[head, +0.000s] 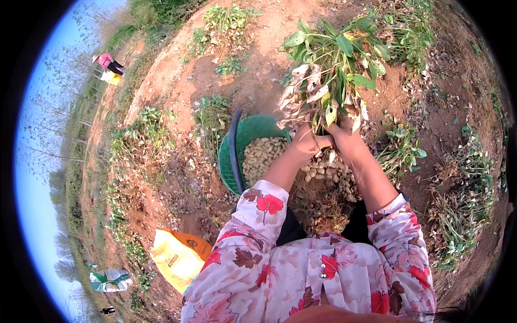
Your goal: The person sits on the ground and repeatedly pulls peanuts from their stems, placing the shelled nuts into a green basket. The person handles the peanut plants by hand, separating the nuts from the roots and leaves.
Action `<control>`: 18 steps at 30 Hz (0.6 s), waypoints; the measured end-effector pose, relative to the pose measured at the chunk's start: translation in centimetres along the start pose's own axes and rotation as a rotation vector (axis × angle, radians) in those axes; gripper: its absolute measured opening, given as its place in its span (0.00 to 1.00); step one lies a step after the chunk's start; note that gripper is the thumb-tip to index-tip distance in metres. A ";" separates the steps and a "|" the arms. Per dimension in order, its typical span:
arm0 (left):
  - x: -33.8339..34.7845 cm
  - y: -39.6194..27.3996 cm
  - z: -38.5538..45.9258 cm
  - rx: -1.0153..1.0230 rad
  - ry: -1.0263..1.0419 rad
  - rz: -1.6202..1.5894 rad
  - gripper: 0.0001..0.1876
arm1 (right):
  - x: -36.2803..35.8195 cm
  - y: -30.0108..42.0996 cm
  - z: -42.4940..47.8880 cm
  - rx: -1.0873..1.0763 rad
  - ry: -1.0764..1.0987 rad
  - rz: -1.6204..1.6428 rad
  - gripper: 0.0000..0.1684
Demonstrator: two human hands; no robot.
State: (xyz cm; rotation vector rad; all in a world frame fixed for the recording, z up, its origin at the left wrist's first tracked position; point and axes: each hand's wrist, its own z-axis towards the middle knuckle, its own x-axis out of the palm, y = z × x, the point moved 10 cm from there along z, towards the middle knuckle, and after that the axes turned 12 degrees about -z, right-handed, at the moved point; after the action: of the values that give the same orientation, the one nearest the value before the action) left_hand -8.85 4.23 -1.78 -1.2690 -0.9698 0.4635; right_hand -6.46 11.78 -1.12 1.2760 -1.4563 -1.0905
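Note:
My left hand (309,141) and my right hand (343,131) are side by side, gripping the stems of an uprooted peanut plant (339,68). Its leaves, some green and some dry and brown, fan out beyond my hands. Peanut pods (323,169) hang in a cluster below my hands, on the side towards my body. A green plastic basket (225,157) with a dark handle stands just left of my left forearm and holds many peanuts (260,157). Leaves partly hide the fingers of both hands.
Pulled peanut plants (143,133) lie in rows on the reddish soil, with more plants (464,202) at the right. A yellow sack (177,258) lies at the lower left, a white and green sack (111,280) beyond it. Another person (107,62) bends over a yellow bag (111,77) far off.

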 end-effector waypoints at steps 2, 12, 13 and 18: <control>-0.4 -0.7 0.3 0.167 -0.058 0.147 0.27 | -0.8 0.5 0.2 -0.029 -0.048 -0.295 0.22; -2.5 0.9 1.2 0.026 -0.149 0.008 0.27 | -2.7 5.2 -0.3 -0.239 -0.034 -0.470 0.21; -6.1 2.2 1.4 0.102 -0.344 0.020 0.22 | -4.2 4.0 1.1 -0.140 -0.071 -0.405 0.22; -8.8 0.3 -2.3 -0.206 -0.727 -0.207 0.24 | -8.1 4.8 0.3 -0.212 -0.228 -0.372 0.19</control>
State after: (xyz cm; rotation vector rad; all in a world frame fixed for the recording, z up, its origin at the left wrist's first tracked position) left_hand -11.66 -3.75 -5.10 -1.1764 -1.7791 0.6942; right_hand -7.19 20.23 2.89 1.3326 -1.2489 -1.6380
